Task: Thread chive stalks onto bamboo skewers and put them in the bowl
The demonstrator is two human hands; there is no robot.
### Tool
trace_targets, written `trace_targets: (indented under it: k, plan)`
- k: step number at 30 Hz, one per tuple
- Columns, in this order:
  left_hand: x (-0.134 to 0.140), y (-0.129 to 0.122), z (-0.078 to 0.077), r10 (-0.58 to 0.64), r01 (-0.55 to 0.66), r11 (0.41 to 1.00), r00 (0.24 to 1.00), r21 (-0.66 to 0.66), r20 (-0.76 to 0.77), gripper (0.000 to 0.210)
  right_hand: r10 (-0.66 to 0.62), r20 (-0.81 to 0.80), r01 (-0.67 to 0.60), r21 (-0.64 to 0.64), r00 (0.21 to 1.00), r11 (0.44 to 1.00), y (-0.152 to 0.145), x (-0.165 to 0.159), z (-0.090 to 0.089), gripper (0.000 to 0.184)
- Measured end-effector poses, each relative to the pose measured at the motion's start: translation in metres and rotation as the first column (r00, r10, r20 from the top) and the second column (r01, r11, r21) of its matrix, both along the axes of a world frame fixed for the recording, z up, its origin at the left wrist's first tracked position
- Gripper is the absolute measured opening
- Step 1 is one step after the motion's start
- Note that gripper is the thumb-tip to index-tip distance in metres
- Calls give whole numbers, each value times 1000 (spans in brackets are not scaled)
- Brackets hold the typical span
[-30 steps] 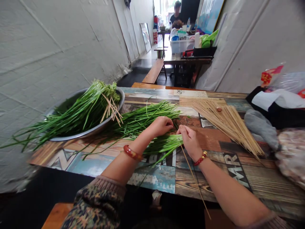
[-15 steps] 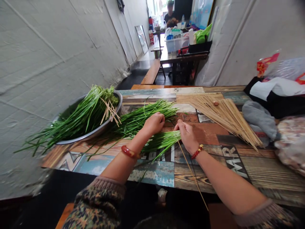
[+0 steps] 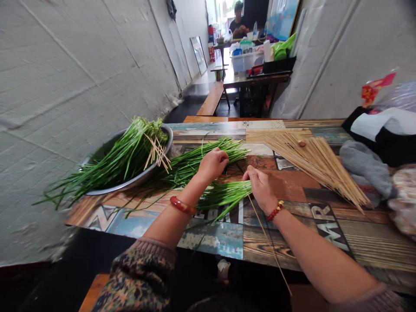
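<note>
My right hand [image 3: 261,189] is closed around the pale ends of a small bunch of chives [image 3: 224,195]. A thin wooden skewer [image 3: 269,242] runs down from that grip past the table's near edge. My left hand [image 3: 213,164] is closed just in front of a loose pile of chives [image 3: 195,155] lying on the table. Its fingers curl inward, and whatever they hold is hidden. To the left, a metal basin [image 3: 125,187] holds more chives, their light ends bunched with several skewers [image 3: 157,152] poking out.
Many loose skewers [image 3: 325,167] are fanned over the table [image 3: 367,229] on the right. Beyond them are a grey plastic bag [image 3: 364,162] and a bag of pale lumps [image 3: 404,199]. A wall stands on the left. Farther back, a person [image 3: 238,28] sits behind another table.
The whole scene has shifted slightly to the right in view. Both hands stay nearly in place over the chives, with only small finger movements.
</note>
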State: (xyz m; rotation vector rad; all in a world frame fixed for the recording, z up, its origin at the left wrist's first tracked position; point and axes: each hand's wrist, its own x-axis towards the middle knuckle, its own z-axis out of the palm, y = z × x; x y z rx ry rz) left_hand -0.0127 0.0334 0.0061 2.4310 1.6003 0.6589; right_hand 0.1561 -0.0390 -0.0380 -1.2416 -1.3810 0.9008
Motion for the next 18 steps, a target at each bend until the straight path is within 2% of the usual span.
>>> trace_targets:
  k: [6,11,15,18]
  plan:
    - [24,6,-1,-13,38,991,983,127,-185,16,-5,22,5,-1,1000,1000,1,-1,1,51]
    - [36,18,-2,2,33,991,965,129,-261,13,-3,30,3,-5,1000,1000,2,-2,2,50]
    - [35,20,-2,0,29,988,983,153,-185,7,-3,34,3,5,999,1000,3,-2,3,51]
    - [30,17,-1,-44,55,991,995,119,-93,6,-7,40,6,15,999,1000,2,-2,4,51]
